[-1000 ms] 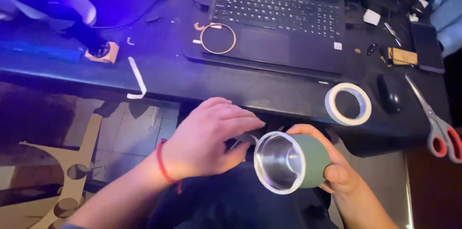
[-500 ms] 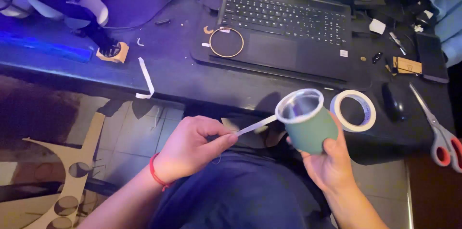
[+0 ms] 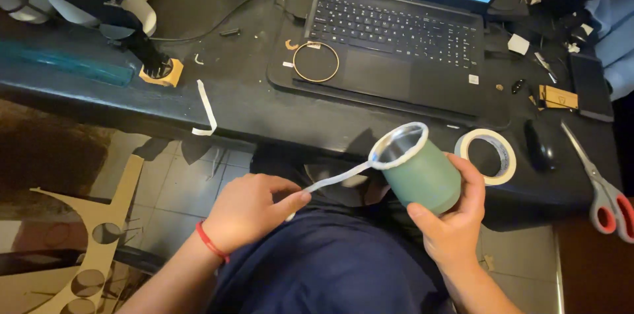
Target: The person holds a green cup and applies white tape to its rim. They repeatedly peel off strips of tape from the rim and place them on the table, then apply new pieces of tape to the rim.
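— What has changed in the last second?

— The green cup point(image 3: 422, 172) has been tipped up and carried toward the front edge of the desk point(image 3: 251, 106), just beside the tape roll point(image 3: 490, 155). It is gripped around its lower body by the right hand point(image 3: 449, 221). A white strip point(image 3: 340, 178) has been drawn away from the rim, its free end pinched by the left hand point(image 3: 254, 208). The strip appears part-way peeled from the rim.

— What cannot be made out?

— Whether the strip is being laid on or pulled off. The cup's base is hidden by the palm, and the scissors point(image 3: 604, 185) are cut off at the right edge.
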